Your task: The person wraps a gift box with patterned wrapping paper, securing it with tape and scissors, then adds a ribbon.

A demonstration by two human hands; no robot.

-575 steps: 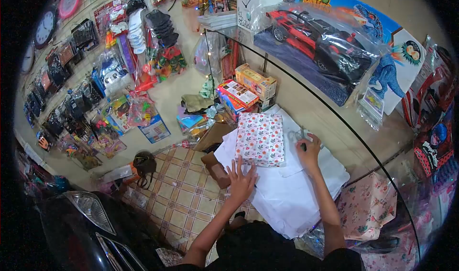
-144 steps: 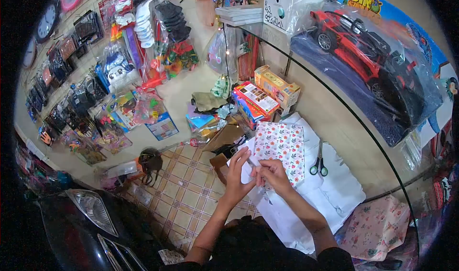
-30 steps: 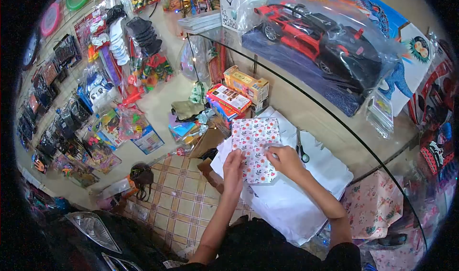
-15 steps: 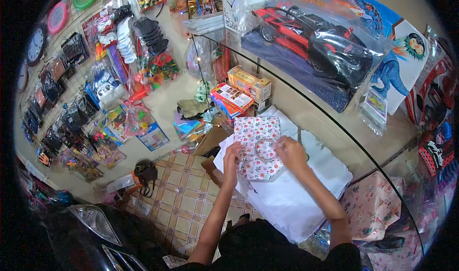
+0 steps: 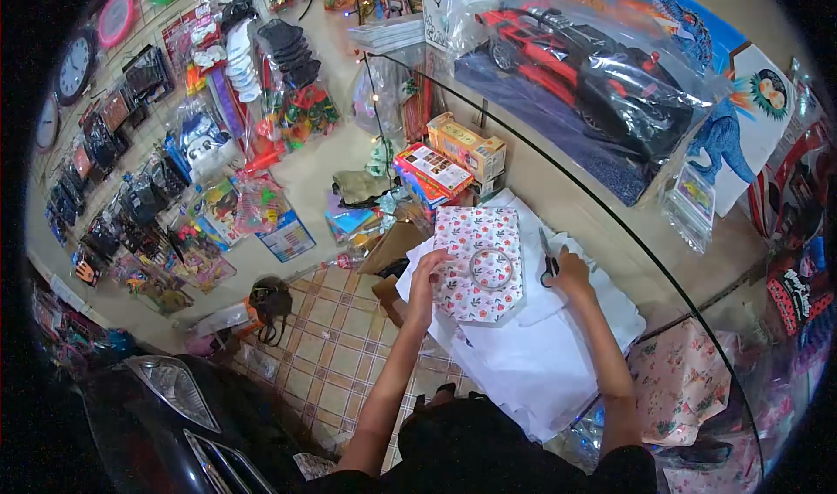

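A flat package in white paper with red flowers (image 5: 462, 298) lies on a stack of white sheets (image 5: 532, 363). My left hand (image 5: 425, 276) grips its left edge with bent fingers. On top of the package rests a ring-shaped roll of clear tape (image 5: 491, 269), with neither hand on it. Right of the package, scissors (image 5: 548, 265) with dark handles lie on the sheets, blades pointing away from me. The fingers of my right hand (image 5: 571, 272) are closed at the scissors' handles, though the exact grip is partly hidden.
Small boxes (image 5: 436, 173) are stacked behind the sheets. A glass counter edge (image 5: 593, 189) runs along the right, with a bagged red-and-black toy car (image 5: 580, 71) on it. Pink floral parcels (image 5: 684, 381) sit lower right. Toys hang on the left wall.
My right hand has left the tape roll and moved right to the scissors' handles. The tape lies on the package. My left hand stays at the package's left edge.
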